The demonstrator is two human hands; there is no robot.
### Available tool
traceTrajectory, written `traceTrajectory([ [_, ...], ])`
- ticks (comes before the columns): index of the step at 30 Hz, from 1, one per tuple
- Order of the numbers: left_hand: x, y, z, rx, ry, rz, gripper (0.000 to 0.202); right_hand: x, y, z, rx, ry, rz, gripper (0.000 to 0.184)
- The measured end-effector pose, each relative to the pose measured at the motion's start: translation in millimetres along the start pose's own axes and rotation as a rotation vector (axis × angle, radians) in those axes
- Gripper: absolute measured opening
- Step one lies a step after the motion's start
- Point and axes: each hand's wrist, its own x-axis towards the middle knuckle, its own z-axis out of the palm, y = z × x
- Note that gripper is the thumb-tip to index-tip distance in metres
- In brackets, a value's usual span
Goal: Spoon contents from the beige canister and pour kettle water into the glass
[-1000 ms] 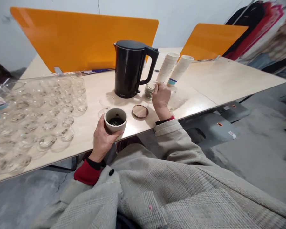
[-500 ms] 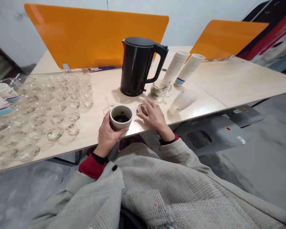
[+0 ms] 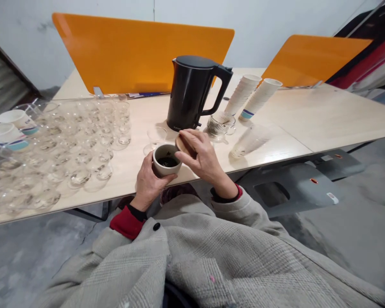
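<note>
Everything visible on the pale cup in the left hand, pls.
Pale grey-white cup, round and open-topped, smooth, ceramic-looking; no handle shows. Dark liquid inside, with dark bits on the inner wall. Roughly upright at the near edge of the table; its base is hidden. The left hand grips its side, thumb across the front. A tilted wooden disc in the right hand is by its rim; contact unclear.

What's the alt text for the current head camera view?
The left hand holds a cup of dark liquid, while the right hand holds a tilted wooden disc beside its rim. Behind stand a black kettle and stacked cups.
</note>
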Motion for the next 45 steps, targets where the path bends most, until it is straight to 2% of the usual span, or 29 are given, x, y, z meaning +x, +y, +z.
traceTrajectory([
  [2,0,2,0.1,0.009,0.006,-0.002,0.099,9,-19,2,0.008,-0.085,-0.078,0.064],
  [5,-1,5,0.9,0.035,0.03,0.014,0.095,18,-35,8,-0.045,-0.21,-0.122,0.064],
  [11,0,2,3.8,0.076,0.027,0.058,0.092,22,-47,11,-0.173,-0.344,-0.132,0.063],
  [15,-1,-3,5.3,0.099,0.023,0.068,0.09,18,-51,13,-0.192,-0.409,-0.084,0.066],
  [22,-3,-7,5.3,0.067,0.005,0.079,0.087,15,-50,19,-0.203,-0.423,-0.082,0.077],
  [27,-3,-8,-4.9,0.01,-0.062,0.064,0.093,14,-40,18,-0.148,-0.376,-0.083,0.076],
  [29,-3,-11,-12.5,0.005,-0.087,0.06,0.086,14,-32,11,-0.086,-0.33,-0.072,0.072],
  [31,-3,-17,-20.3,0.011,-0.097,0.061,0.07,18,-23,-1,-0.059,-0.254,-0.045,0.071],
  [35,-1,-30,-29.0,0.096,-0.076,0.102,0.041,48,-7,-28,-0.124,-0.067,-0.031,0.069],
  [38,1,-35,-28.6,0.214,-0.074,0.153,0.032,88,5,-33,-0.167,-0.011,-0.069,0.072],
  [41,-1,-36,-26.8,0.271,-0.095,0.174,0.03,129,18,-16,-0.203,-0.014,-0.076,0.071],
  [45,-3,-33,-26.5,0.278,-0.113,0.188,0.031,168,28,26,-0.225,-0.054,-0.028,0.074],
])
